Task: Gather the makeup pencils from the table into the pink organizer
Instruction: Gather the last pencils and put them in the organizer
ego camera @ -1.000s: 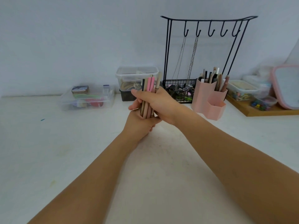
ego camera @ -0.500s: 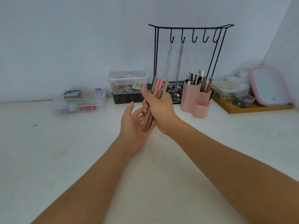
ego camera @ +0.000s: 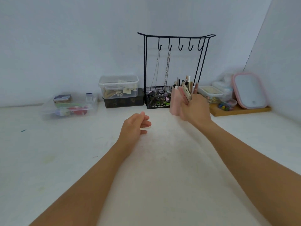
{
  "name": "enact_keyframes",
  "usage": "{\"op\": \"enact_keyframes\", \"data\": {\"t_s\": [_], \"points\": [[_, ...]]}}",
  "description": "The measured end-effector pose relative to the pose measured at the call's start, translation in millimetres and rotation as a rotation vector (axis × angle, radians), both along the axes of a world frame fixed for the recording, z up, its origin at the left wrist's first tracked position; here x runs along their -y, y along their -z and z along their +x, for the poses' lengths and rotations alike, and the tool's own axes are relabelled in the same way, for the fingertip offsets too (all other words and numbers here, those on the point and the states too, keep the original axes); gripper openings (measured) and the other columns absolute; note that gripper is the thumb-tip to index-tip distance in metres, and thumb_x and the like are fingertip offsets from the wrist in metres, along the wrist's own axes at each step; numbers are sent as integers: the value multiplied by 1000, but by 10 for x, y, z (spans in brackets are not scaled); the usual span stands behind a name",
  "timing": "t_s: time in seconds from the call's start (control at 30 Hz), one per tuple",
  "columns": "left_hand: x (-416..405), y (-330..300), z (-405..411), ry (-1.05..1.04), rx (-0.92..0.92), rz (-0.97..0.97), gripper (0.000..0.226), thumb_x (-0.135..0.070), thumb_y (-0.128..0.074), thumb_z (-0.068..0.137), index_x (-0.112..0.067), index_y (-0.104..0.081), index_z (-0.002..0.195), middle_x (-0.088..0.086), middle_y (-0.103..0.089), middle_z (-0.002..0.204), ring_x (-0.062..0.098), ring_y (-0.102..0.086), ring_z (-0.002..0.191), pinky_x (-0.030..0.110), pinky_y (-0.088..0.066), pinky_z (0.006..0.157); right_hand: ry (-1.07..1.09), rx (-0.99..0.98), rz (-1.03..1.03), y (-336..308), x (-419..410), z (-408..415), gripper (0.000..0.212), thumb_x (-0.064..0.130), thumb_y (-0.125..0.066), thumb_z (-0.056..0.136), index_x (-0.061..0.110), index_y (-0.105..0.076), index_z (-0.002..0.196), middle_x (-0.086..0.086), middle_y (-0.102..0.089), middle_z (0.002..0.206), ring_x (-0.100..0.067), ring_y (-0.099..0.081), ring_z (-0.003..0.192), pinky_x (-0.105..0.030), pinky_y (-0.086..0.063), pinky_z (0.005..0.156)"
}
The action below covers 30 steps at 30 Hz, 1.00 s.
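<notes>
No text, label, brand or number can be read anywhere in view. Small paper tags lie inside the clear lidded box (ego camera: 118, 86) by the wall, but they are too small and blurred to make out any writing. The mirror (ego camera: 249, 90) shows a tiny mark near its lower edge, also unreadable.

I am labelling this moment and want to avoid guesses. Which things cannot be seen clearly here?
Head view only:
- Pencil bundle: motion-blurred; count unclear, lower ends hidden inside the right hand.
- Pink organizer: its right part is covered by that hand, so the compartments cannot be told.
- Clear tub contents: too small to identify.
</notes>
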State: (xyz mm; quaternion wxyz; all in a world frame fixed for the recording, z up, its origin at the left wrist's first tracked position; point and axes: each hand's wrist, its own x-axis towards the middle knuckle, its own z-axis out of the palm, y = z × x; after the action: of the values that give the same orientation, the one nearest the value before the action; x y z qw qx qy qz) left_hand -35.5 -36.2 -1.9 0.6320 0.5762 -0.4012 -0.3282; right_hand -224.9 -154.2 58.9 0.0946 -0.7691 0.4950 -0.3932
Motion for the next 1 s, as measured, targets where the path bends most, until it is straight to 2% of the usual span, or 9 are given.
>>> {"op": "enact_keyframes", "data": {"t_s": [0.27,0.37,0.47,0.57,0.67,0.73,0.8,0.9,1.0], "points": [[-38,19,26,-150,93,-92,6,-25,-68,95,-29,-72,98,-9,-75,94,14,-70,99,31,-60,80,-237,-81,223,140,-64,55,26,15,-54,85,22,-39,65,8,-44,58,-10,-45,55,-25,-31,52],[-52,28,67,-219,188,-92,28,-30,-76,89,-31,-66,115,-14,-68,118,7,-63,112,33,-54,95,-345,3,267,154,-279,158,18,16,-58,86,21,-54,70,9,-54,58,-4,-54,50,-26,-47,49],[-51,15,56,-169,271,-33,69,-36,-82,83,-30,-48,144,-15,-52,137,7,-51,123,19,-44,90,-434,21,372,110,-493,275,18,21,-65,91,23,-64,73,10,-60,51,-4,-57,44,-19,-49,43],[-66,13,37,-75,260,-68,79,-35,-80,83,-28,-40,150,-13,-52,138,8,-52,125,28,-48,95,-493,71,508,37,-594,323,18,29,-72,90,14,-71,80,0,-70,64,-12,-62,50,-23,-54,50],[-95,-4,34,-47,219,-76,63,-26,-77,89,-27,-45,144,-5,-61,130,14,-61,115,34,-58,87,-502,463,570,-149,-550,297,23,25,-71,93,3,-71,87,-11,-76,76,-13,-60,46,-27,-54,53],[-102,-18,44,-38,230,-51,59,-19,-72,93,-25,-43,144,-2,-60,132,17,-63,113,40,-60,90,-475,903,596,-292,-471,308,24,22,-69,95,3,-65,80,-11,-69,68,-14,-57,45,-29,-56,55],[-102,-30,41,-32,235,-36,57,-15,-69,95,-24,-42,145,-1,-59,134,19,-63,114,43,-60,91,-454,1121,608,-364,-412,377,28,22,-69,95,7,-60,73,-7,-62,61,-16,-56,46,-35,-58,60],[-114,-43,32,-40,225,-44,58,-12,-69,94,-22,-42,145,0,-59,134,21,-63,115,42,-59,91,-431,1071,564,-302,-419,546,30,25,-70,94,8,-63,71,-6,-63,59,-19,-59,49,-42,-61,68],[-122,-40,27,-42,208,-50,59,-10,-70,92,-21,-43,144,1,-59,133,22,-63,115,43,-59,92,-378,934,456,-141,-495,676,31,29,-70,93,12,-69,68,-3,-69,60,-18,-65,56,-36,-62,67]]}}
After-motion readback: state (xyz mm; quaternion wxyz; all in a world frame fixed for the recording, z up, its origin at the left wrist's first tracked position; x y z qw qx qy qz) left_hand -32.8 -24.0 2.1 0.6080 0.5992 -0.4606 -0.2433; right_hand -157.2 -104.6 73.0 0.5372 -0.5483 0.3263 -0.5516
